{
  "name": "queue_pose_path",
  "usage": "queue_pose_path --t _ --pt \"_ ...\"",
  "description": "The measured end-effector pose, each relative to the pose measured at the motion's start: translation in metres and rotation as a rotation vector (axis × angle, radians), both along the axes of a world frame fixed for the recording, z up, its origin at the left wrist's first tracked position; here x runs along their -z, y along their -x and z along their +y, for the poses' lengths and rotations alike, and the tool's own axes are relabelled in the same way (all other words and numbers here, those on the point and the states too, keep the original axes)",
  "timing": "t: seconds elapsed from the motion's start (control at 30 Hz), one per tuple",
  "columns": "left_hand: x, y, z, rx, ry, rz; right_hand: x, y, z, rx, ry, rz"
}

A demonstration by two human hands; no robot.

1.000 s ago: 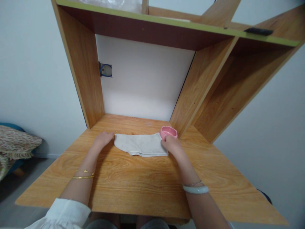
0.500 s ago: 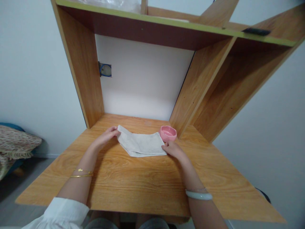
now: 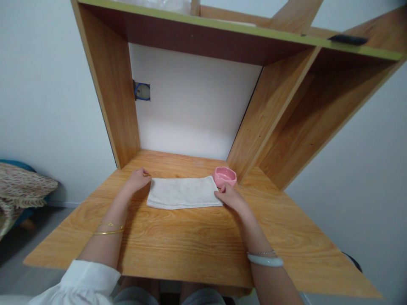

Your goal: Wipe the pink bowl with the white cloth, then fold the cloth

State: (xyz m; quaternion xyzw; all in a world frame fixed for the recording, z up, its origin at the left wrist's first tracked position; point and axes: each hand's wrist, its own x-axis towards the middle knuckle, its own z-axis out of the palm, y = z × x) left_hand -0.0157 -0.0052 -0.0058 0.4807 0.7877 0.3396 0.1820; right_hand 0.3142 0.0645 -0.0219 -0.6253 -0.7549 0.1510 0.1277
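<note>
A pale grey-white folded cloth (image 3: 184,193) lies flat on the wooden desk, its layered edge toward me. By its upper left corner is my left hand (image 3: 137,180), thumb and forefinger slightly apart, with nothing visible between them. My right hand (image 3: 231,197) pinches the cloth's right edge between thumb and fingers, low against the desktop. Just behind that hand stands a pink faceted bowl (image 3: 225,175), close against the cloth's upper right corner. The bowl's inside looks bare from here.
The wooden desktop (image 3: 187,245) is framed by a left side panel (image 3: 106,84), a right divider (image 3: 273,114) and an overhead shelf (image 3: 190,36). A socket opening (image 3: 142,91) shows in the back wall. A knitted throw (image 3: 25,186) lies far left.
My left hand has lowered the cloth's raised left end and moved a little left, off its corner. The cloth now lies straight and flat. My right hand stays at the right edge.
</note>
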Motion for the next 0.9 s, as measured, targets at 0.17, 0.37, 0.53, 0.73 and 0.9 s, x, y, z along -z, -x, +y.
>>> queue_pose_path --t 0.17,0.37,0.53,0.73,0.9 --pt "-0.006 -0.002 -0.015 0.204 0.032 0.147 -0.002 -0.001 -0.001 -0.039 0.061 0.001" --pt "0.0 -0.025 -0.046 0.521 0.123 0.162 -0.003 -0.003 -0.001 -0.047 0.089 -0.001" --pt "0.007 -0.03 -0.05 0.485 0.099 0.319 -0.004 -0.004 0.0 -0.051 0.119 -0.013" --pt "0.002 -0.029 -0.049 0.486 0.053 0.395 -0.004 -0.004 0.001 -0.035 0.113 -0.01" --pt "-0.009 -0.021 -0.055 0.5 -0.024 0.438 -0.003 -0.005 0.004 -0.046 0.103 0.011"
